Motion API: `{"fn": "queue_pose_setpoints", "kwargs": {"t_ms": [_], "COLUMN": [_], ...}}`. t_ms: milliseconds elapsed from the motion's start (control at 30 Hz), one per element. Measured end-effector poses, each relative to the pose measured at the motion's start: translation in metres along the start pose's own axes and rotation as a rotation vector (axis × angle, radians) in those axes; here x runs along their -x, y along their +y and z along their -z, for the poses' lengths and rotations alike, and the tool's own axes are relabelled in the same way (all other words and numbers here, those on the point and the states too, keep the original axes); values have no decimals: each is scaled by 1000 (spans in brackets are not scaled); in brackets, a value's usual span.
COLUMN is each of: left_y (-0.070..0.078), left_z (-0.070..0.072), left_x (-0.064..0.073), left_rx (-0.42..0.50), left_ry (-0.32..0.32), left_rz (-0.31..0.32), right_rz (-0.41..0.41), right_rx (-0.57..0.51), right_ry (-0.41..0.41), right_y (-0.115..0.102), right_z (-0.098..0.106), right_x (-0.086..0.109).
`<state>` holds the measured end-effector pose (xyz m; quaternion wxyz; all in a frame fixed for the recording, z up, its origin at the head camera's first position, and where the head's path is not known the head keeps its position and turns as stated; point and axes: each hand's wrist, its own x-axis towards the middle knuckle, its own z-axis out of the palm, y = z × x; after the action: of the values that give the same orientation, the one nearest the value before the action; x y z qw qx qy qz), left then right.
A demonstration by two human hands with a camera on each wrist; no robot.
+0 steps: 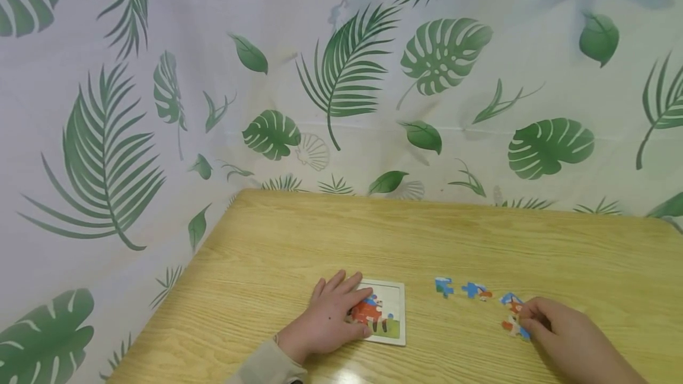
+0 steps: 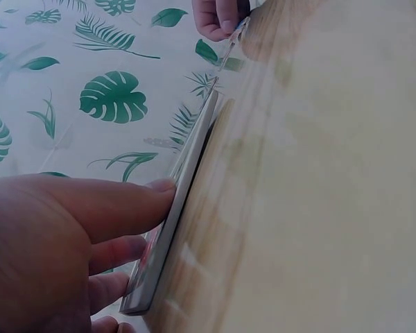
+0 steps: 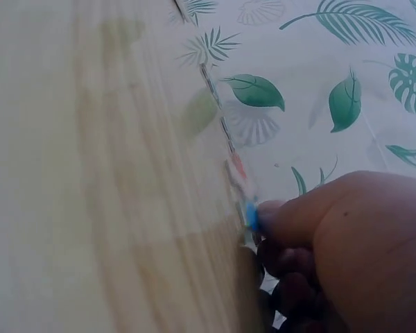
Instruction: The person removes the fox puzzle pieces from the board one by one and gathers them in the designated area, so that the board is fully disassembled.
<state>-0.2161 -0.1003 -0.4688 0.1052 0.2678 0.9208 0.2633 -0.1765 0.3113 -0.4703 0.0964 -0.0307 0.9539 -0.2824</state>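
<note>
Left fingers [image 1: 355, 299] touch a tray [image 1: 402, 316], right fingers [image 1: 540, 307] pinch a puzzle piece [image 1: 524, 333]

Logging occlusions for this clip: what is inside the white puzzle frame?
Puzzle pieces in red, black and green, plus bare pale backing at upper right. The left hand covers the left of the frame; what lies there is hidden.
</note>
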Motion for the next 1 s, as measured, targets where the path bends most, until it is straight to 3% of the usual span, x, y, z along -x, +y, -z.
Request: {"fn": "queue_pose_setpoints", "kwargs": {"t_ms": [200,400,567,767,1000], "left_y": [0,-2,-3,-2,-1], "left_z": [0,-2,-3,-2,-3], "left_x": [-1,-2,-1,-1,0], "left_rx": [2,-10,-10,-10,-15], "left_ry": [0,-3,-3,-4,-3], "left_rz": [0,7,7,6,4], "right_rz": [29,28,109,221,170], "right_rx": [27,41,53,110,136], "right_ry": [-18,48,160,179,158], "right_y": [-1,3,10,13,6], "right_z": [2,2,0,-4,-6], "right_x": [-4,-5,-2,-2,-4]}}
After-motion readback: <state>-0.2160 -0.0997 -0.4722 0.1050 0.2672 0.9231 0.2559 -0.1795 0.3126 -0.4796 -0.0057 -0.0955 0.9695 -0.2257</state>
